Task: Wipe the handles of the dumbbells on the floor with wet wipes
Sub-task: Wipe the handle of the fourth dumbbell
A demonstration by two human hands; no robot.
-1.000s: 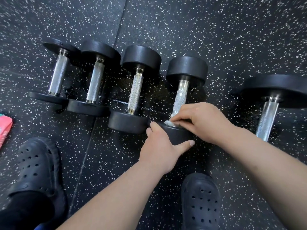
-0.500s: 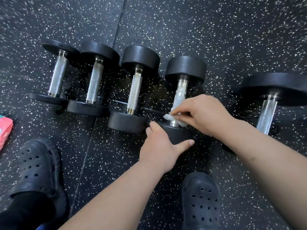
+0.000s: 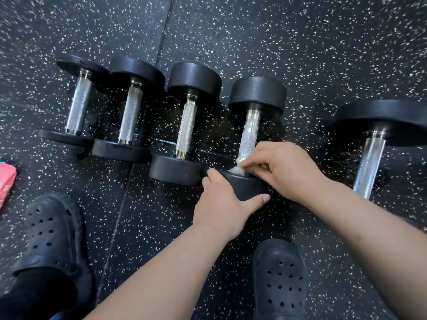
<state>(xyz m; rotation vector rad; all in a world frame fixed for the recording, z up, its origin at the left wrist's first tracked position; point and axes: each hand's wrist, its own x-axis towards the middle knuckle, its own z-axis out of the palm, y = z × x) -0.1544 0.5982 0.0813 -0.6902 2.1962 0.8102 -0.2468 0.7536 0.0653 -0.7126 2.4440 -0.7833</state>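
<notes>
Nearest to me, at the bottom of the frame, are my two dark clogs: the left clog (image 3: 53,236) at lower left and the right clog (image 3: 279,280) at lower centre, both on the speckled black floor (image 3: 300,54). A pink packet (image 3: 7,183) lies at the left edge, a little beyond the left clog.

Past the clogs, my left hand (image 3: 221,204) grips the near weight head (image 3: 245,185) of the fourth dumbbell (image 3: 256,95) from the left. Its fingers are curled over the head's top edge and the thumb lies along the near rim.

Just right of it, over the same head, my right hand (image 3: 288,169) has its fingers clamped on a crumpled white wet wipe (image 3: 238,168). The wipe is pressed to the lower end of that dumbbell's knurled handle (image 3: 248,135), where it meets the head. The rest of the handle shows bare above.

This dumbbell lies mid-frame, in a row with three other dumbbells (image 3: 187,125) to its left. A larger dumbbell (image 3: 381,125) lies apart at the right.
</notes>
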